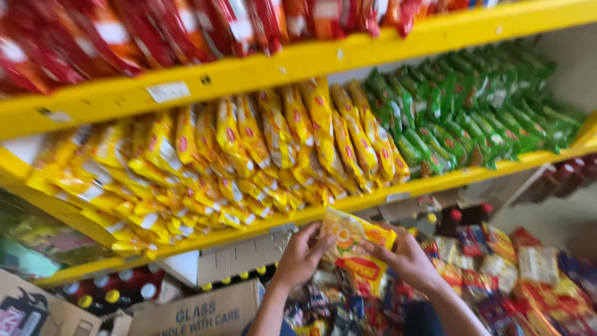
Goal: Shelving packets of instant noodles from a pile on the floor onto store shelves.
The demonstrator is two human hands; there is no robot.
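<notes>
My left hand (300, 256) and my right hand (404, 256) together hold a yellow and red snack packet (356, 249) just below the front lip of a yellow shelf (261, 225). The left hand grips the packet's left edge, the right hand its right edge. Above them the shelf carries tightly packed rows of matching yellow packets (230, 162), standing on edge. The view is blurred by motion.
Green packets (472, 106) fill the right part of the same shelf. Red packets (143, 31) line the upper shelf. Below are brown cardboard boxes (199, 314), dark bottles with yellow caps (106, 295), and mixed colourful packets (522, 274) at lower right.
</notes>
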